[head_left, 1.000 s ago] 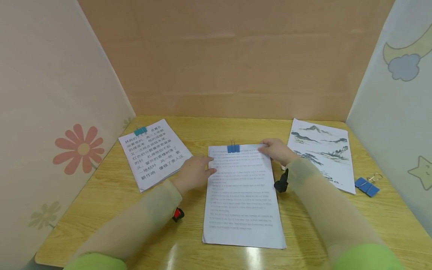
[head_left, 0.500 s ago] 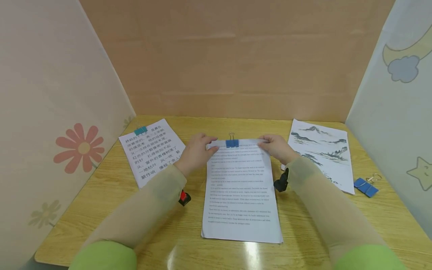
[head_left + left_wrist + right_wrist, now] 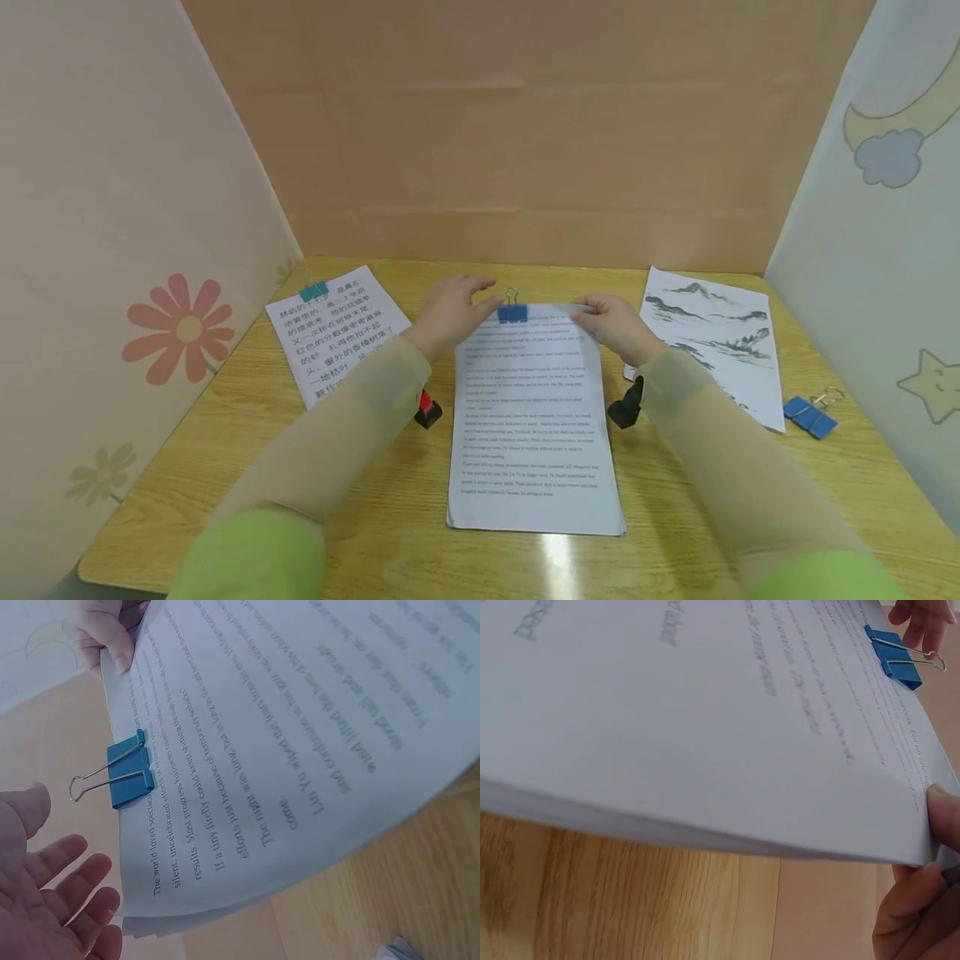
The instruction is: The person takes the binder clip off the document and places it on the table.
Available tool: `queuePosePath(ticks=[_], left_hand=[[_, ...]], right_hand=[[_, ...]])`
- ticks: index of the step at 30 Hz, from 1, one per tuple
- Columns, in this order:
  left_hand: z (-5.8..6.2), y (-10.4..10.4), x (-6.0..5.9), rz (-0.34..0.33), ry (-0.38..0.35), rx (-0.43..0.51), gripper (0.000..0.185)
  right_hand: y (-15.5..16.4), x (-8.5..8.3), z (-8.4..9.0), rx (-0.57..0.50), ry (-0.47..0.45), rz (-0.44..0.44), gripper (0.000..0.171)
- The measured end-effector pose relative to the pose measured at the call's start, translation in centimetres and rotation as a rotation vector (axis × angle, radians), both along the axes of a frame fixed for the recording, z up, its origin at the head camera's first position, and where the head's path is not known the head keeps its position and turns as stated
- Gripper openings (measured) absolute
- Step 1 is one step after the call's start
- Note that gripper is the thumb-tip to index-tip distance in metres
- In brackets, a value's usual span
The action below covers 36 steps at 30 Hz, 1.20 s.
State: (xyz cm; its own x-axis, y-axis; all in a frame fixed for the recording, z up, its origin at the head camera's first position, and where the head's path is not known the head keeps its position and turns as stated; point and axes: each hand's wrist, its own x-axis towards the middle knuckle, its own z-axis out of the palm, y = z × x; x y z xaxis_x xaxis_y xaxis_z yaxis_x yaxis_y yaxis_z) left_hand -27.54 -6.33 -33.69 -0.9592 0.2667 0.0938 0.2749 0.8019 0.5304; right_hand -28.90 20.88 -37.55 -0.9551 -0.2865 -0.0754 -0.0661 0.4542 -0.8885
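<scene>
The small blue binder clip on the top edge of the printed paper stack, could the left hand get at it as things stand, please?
Probably yes. The left hand hovers open just beside the small blue binder clip, with nothing between them. The right hand pinches the printed paper stack at its top right corner, away from the clip.

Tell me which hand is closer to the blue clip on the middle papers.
Left. The left hand hovers open just beside the blue clip, not touching it. The right hand pinches the papers at their far right corner.
</scene>
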Motion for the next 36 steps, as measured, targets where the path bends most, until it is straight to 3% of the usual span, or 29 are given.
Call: queuePosePath(ticks=[9,19,28,36], left_hand=[[1.8,0.4,-1.0,-0.059,-0.106,-0.012,0.07],[3.1,1.1,-1.3,-0.093,-0.177,-0.022,0.071],[4.5,0.9,-1.1,-0.14,-0.306,0.183,0.07],[5.4,1.3,-0.9,-0.159,-0.289,0.117,0.063]], right_hand=[[-0.4,0.8,1.0,0.011,0.05,-0.003,0.031],[-0.8,1.5,2.2,-0.034,0.043,-0.012,0.034],[-0.7,2.3,3.6,0.004,0.059,-0.049,0.044],[-0.4,2.5,4.2,0.005,0.08,-0.049,0.041]])
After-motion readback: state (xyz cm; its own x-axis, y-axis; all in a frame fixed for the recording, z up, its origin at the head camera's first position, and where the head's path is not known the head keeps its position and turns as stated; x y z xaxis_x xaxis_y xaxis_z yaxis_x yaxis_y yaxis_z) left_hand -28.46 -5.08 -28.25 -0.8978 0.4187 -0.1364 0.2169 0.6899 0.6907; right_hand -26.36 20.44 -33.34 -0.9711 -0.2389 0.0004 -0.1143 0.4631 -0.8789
